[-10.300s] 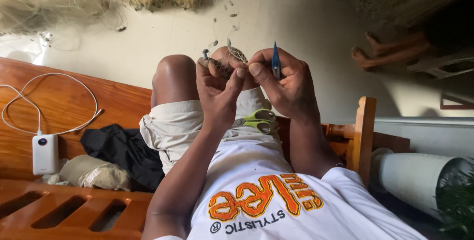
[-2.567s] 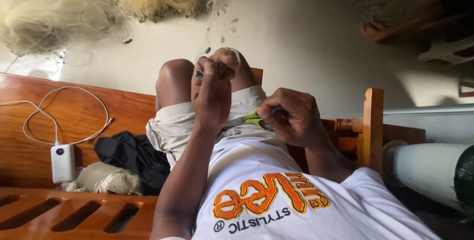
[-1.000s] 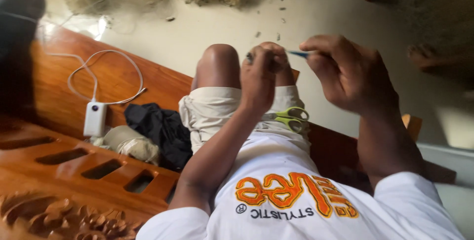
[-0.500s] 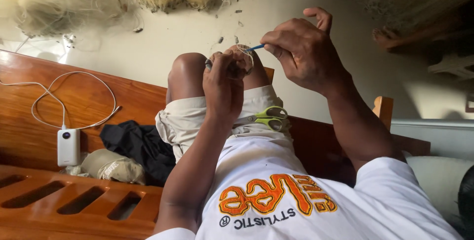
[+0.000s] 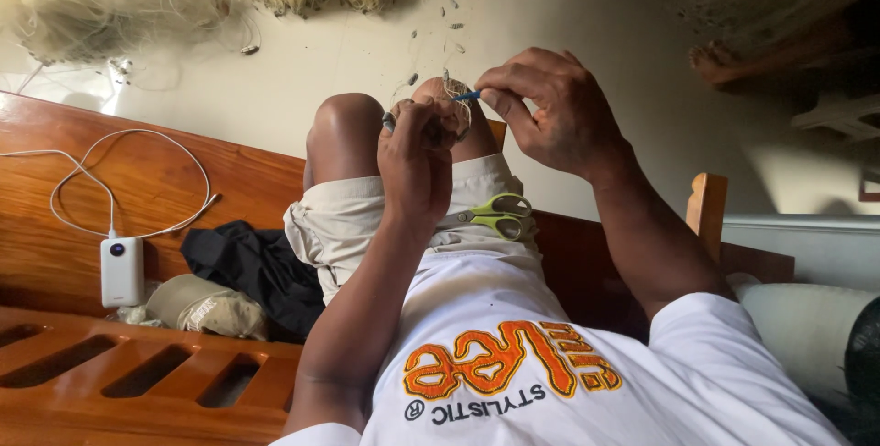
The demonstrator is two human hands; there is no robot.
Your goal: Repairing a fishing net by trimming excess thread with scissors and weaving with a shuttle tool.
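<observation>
Both hands work above the knee [image 5: 346, 125], the left hand [image 5: 417, 157] pinching thin net [image 5: 454, 88], the right hand [image 5: 550, 111] pinching a blue needle [image 5: 466, 96] that could poke a finger or snag.

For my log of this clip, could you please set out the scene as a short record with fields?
Left hand: pinches fine pale fishing net above the raised knees
Right hand: holds a thin blue netting needle at the net
Lap: green-handled scissors lie on beige shorts
Bench: white power bank with cable, black cloth
</observation>
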